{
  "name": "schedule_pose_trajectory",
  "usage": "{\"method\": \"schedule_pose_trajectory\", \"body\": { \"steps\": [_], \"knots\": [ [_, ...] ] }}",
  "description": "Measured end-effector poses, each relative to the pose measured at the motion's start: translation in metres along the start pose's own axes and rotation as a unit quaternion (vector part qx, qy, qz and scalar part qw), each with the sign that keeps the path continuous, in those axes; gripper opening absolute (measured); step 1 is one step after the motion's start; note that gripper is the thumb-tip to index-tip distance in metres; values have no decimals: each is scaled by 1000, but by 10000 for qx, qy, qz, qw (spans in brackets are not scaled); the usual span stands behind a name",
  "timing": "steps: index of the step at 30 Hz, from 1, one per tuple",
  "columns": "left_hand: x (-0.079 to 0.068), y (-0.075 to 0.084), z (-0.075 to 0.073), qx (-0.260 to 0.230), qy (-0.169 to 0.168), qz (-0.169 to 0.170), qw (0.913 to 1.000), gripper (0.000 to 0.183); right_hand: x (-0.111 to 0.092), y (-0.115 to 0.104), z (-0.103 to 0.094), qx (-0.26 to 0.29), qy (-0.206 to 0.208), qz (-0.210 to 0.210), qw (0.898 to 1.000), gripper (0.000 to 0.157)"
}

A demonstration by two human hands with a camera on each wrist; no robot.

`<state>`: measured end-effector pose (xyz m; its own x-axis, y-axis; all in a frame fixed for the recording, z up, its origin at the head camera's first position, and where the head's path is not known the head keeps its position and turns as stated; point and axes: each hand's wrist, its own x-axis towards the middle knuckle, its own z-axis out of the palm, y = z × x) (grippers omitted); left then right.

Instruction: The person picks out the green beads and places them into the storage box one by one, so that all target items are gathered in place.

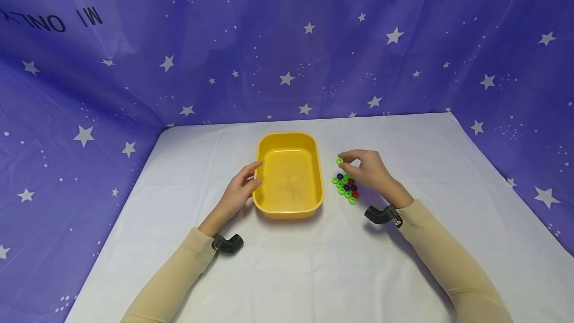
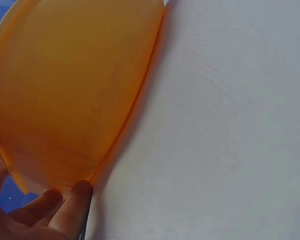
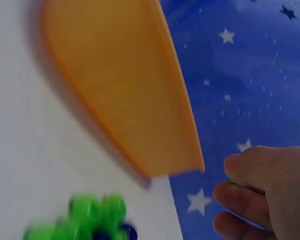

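A yellow plastic basin (image 1: 289, 212) stands on the white table in the head view. My left hand (image 1: 238, 190) holds its left rim, with thumb and fingers at the edge; the left wrist view shows fingertips (image 2: 81, 192) against the outer wall. To the right of the basin, my right hand (image 1: 366, 167) pinches a small green ring (image 1: 339, 161) between thumb and fingers, raised over the table. Just below that hand lies a loose cluster of green, dark blue and red rings (image 1: 342, 191). In the right wrist view the pinched ring is mostly hidden by the fingers.
A white cloth (image 1: 287, 273) covers the table. Purple fabric with white stars (image 1: 287, 79) hangs behind it and at both sides. A black wrist camera (image 1: 227, 244) sits on the left wrist, another black camera (image 1: 381, 214) on the right.
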<state>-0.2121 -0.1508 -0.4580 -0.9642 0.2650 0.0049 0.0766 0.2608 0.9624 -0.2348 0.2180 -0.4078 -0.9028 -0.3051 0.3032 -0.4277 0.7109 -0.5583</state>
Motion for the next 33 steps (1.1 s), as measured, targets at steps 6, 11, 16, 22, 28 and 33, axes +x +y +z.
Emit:
{"method": "schedule_pose_trajectory", "body": {
  "steps": [6, 11, 16, 22, 28, 33],
  "knots": [
    [0, -1, 0, 34, 3, 0, 10000, 54, 14, -23, 15, 110, -83, -481, 9987, 26],
    [0, 0, 0, 45, -8, 36, 10000, 54, 23, -45, 25, 211, -266, -683, 9971, 27],
    [0, -1, -1, 88, -11, 27, 10000, 54, 32, -66, 37, 293, -390, -899, 9948, 26],
    [1, 0, -1, 70, 35, 33, 10000, 55, 40, -87, 54, 419, -604, -1197, 9901, 24],
    [0, 0, -1, 126, 11, 32, 9999, 55, 40, -103, 69, 377, -937, -1193, 9877, 23],
    [0, 1, 0, 110, 23, 40, 9999, 54, 40, -112, 79, 243, -961, -1220, 9876, 22]
  ]
}}
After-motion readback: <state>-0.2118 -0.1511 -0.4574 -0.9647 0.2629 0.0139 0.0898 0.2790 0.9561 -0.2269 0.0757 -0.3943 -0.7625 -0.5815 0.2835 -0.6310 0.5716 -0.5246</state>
